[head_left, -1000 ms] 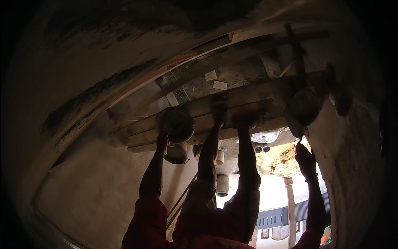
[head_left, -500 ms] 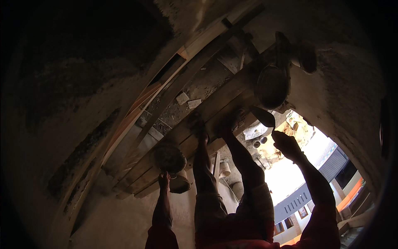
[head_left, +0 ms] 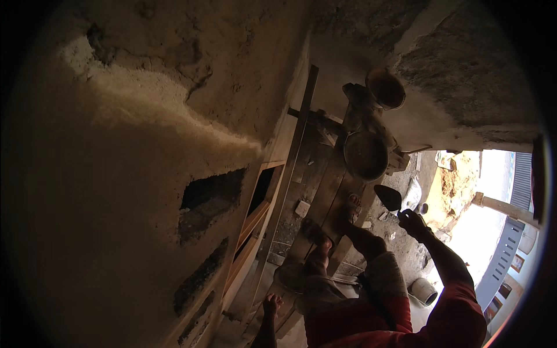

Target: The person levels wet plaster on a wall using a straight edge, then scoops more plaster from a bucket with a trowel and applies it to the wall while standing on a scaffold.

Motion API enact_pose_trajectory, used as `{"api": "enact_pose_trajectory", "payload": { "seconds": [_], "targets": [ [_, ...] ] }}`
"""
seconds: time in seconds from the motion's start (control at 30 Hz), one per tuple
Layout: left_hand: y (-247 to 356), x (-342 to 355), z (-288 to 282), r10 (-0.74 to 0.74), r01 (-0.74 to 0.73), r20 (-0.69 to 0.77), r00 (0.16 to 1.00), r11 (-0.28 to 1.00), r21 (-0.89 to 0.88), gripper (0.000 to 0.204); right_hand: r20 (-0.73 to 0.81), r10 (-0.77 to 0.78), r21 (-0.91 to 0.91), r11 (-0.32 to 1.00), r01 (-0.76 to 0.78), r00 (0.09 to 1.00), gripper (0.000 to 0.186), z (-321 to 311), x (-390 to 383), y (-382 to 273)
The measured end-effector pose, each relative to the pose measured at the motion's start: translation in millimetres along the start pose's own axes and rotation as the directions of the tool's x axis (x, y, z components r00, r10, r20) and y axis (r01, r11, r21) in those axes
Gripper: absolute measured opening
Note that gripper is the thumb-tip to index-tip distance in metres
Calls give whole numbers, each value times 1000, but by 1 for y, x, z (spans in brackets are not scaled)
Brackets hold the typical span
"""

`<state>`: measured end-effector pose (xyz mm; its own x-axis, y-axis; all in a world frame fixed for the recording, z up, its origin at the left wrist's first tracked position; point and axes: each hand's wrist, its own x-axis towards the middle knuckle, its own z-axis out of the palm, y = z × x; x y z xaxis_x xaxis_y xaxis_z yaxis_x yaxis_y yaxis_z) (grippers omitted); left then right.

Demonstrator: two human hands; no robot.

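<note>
My right hand (head_left: 414, 224) is closed round the handle of a trowel (head_left: 388, 198), its dark pointed blade held out over the edge of the planks. My left hand (head_left: 271, 304) is low in the view, its fingers curled, with nothing visible in them. Beside it, partly behind my leg, is a dark round pan (head_left: 290, 276); a small gap shows between hand and pan. Farther along the planks (head_left: 325, 200) is another round pan (head_left: 366, 155), its contents too dark to make out. My feet stand on these planks.
Beyond the pan is another round container (head_left: 385, 89). A long dark beam (head_left: 288, 180) runs left of the planks. The rough wall (head_left: 127, 191) on the left has a recess (head_left: 212, 197). Below lie rubble and a bucket (head_left: 423, 292); a bright opening is at right.
My view has swung toward the left wall. My left hand has come off the near pan's rim. The trowel stays in my right hand, its blade now pointing differently.
</note>
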<state>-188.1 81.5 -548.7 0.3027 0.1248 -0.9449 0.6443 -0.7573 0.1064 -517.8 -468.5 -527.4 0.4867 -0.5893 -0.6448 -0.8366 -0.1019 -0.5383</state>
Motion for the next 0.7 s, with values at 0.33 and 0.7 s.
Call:
{"api": "enact_pose_trajectory", "payload": {
  "seconds": [0.33,0.7],
  "targets": [
    [114,-68,-6,128,-112,85,988,980,-167,40,77,656,509,622,-595,751,29,27,-113,75],
    [183,-78,-8,271,-239,165,948,952,-191,42,-384,421,541,824,-170,822,43,166,-64,223]
  ]
}}
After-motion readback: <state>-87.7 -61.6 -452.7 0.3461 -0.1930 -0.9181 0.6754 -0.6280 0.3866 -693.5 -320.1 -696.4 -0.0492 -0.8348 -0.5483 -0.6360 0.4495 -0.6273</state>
